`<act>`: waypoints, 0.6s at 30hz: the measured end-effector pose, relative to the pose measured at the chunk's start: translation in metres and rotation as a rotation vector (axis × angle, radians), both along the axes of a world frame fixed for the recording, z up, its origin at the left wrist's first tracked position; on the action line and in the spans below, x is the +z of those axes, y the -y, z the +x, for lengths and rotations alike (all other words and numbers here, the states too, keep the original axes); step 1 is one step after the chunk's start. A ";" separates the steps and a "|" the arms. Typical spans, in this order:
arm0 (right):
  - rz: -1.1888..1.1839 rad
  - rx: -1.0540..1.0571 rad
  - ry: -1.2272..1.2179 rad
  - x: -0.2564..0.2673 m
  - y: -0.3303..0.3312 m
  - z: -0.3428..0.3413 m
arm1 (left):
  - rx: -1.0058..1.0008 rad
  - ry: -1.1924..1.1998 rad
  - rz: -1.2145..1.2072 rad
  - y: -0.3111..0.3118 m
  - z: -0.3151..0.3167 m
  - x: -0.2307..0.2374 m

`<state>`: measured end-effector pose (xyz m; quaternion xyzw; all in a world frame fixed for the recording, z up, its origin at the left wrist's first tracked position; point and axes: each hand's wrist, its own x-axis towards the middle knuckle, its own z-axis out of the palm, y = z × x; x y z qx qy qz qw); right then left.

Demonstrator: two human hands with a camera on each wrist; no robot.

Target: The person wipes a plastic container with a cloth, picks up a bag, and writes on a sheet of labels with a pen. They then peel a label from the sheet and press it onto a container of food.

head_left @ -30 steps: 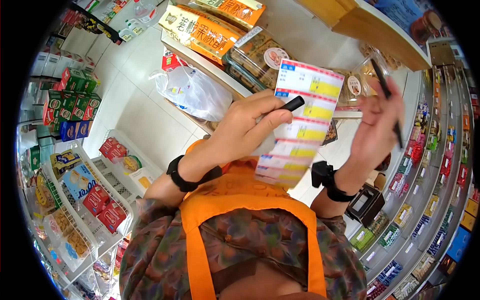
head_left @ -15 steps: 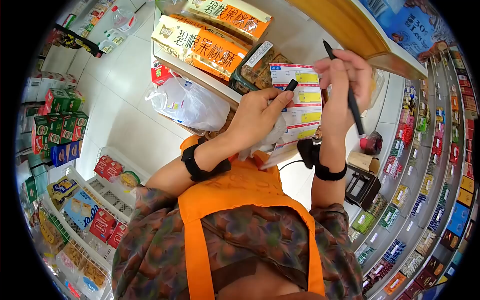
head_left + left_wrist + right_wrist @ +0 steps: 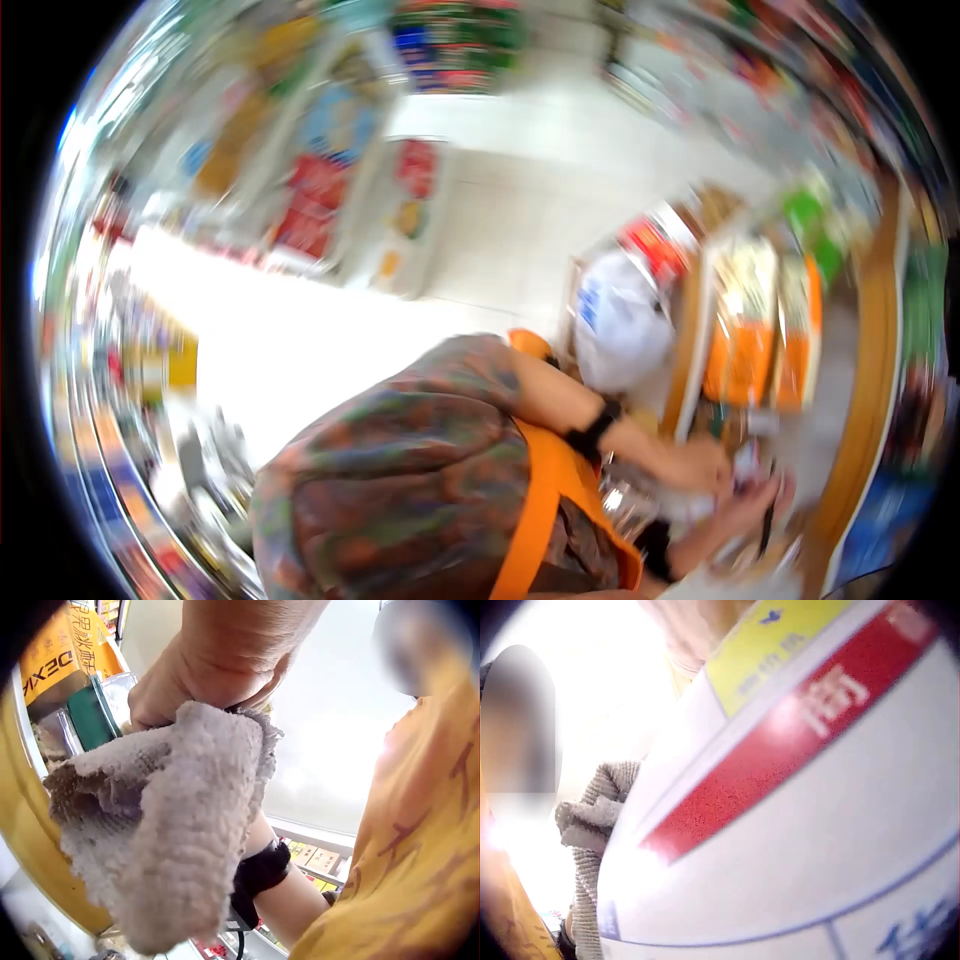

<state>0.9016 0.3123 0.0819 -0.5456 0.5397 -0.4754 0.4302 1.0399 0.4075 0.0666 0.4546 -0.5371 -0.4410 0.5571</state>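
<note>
The left hand is closed round a grey ribbed cloth, whose folds hang below the fist in the left wrist view. Beside it in the head view is the right hand, close to the left fingers, with a thin black pen pinched in it. Blur hides the finger details there. A paper sheet with red bands and a yellow block fills much of the right wrist view, tilted and very near the camera. Part of the cloth shows behind its left edge.
Orange-and-cream packages stand in a wood-edged display. A white plastic bag lies beside it, near a red package. Baskets of red packs and stacked green boxes are farther off across pale floor.
The head view has swung round and blurred, so the display and both hands now appear at lower right. The right hand has come closer to the left, pen still held.
</note>
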 end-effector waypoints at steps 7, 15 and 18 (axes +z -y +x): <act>-0.145 0.543 0.006 0.013 -0.044 0.077 | 0.350 0.235 -0.024 0.011 0.014 -0.028; -0.214 0.811 0.056 0.026 -0.084 0.106 | 0.505 -0.092 -0.009 -0.028 0.034 -0.022; -0.219 0.835 0.064 0.028 -0.088 0.103 | 0.476 -0.161 -0.041 -0.022 0.033 -0.026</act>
